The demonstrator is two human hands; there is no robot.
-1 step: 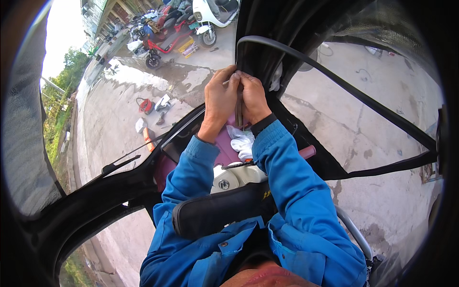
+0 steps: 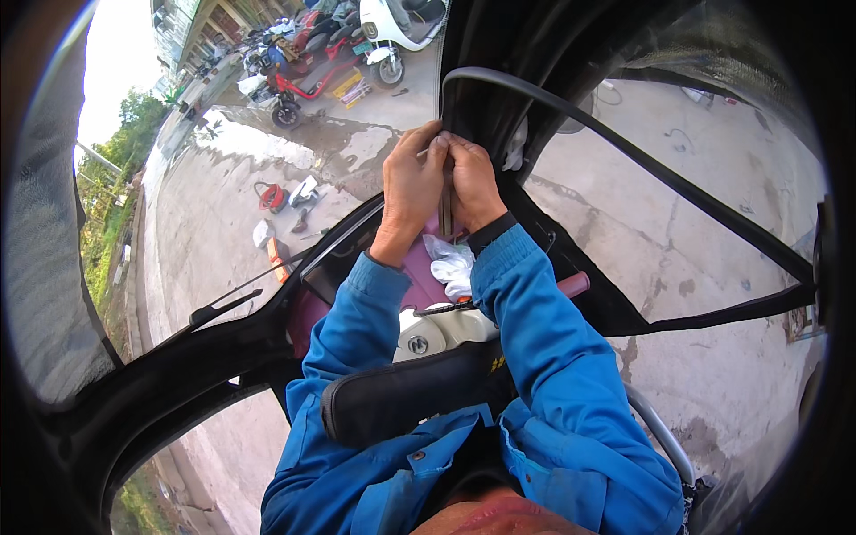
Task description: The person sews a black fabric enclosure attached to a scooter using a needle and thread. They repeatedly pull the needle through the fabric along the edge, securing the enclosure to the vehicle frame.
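My left hand [image 2: 412,183] and my right hand [image 2: 475,185] meet at the edge of a black canopy frame, fingers bent and fingertips pressed together. Between the palms hangs a slim brownish metal tool [image 2: 447,212] with long narrow handles. Its working end is hidden by my fingers. The right hand appears wrapped round this tool. My left thumb and fingers pinch at the frame's edge, on something too small to make out. Below the wrists are a crumpled white plastic bag [image 2: 453,266] and the pink body [image 2: 419,267] of a scooter.
A black padded pouch [image 2: 410,401] lies below my forearms, by a white panel [image 2: 437,334]. A curved black bar [image 2: 624,156] crosses on the right; a wiper [image 2: 227,308] is at left. Outside, a red object [image 2: 273,198] lies on concrete, with parked scooters [image 2: 312,76] beyond.
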